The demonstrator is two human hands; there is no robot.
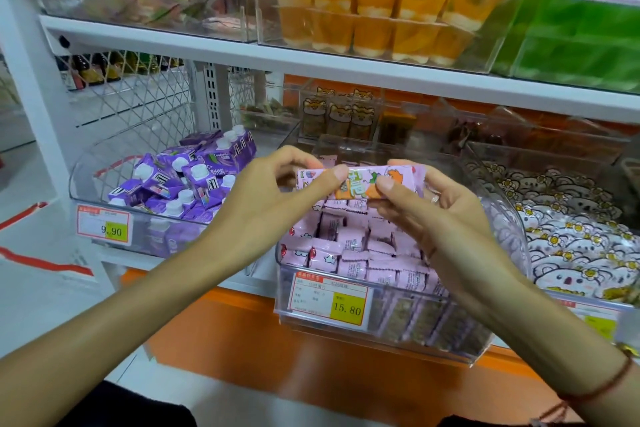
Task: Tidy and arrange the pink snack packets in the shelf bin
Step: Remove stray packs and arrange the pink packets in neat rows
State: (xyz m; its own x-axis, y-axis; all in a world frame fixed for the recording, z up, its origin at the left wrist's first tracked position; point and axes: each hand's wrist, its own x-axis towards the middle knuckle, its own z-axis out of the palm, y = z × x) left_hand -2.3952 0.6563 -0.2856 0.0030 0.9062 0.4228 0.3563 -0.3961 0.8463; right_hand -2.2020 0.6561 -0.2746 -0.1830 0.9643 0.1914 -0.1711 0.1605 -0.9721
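Observation:
A clear plastic shelf bin (388, 329) in the middle of the shelf holds several pink snack packets (349, 246) standing in rows. Above the bin, both hands hold one pink and orange packet (360, 182) level between them. My left hand (277, 191) pinches its left end with thumb and fingers. My right hand (433, 208) pinches its right end, and more pink packets seem to be tucked behind its fingers. The back of the bin is hidden by the hands.
A bin of purple cartons (180, 180) sits to the left, with a 9.90 tag (104, 229). A bin of white cartoon-print packets (571, 239) sits to the right. The upper shelf holds orange jelly cups (381, 10) and green packs (581, 28). A 15.80 tag (330, 300) fronts the pink bin.

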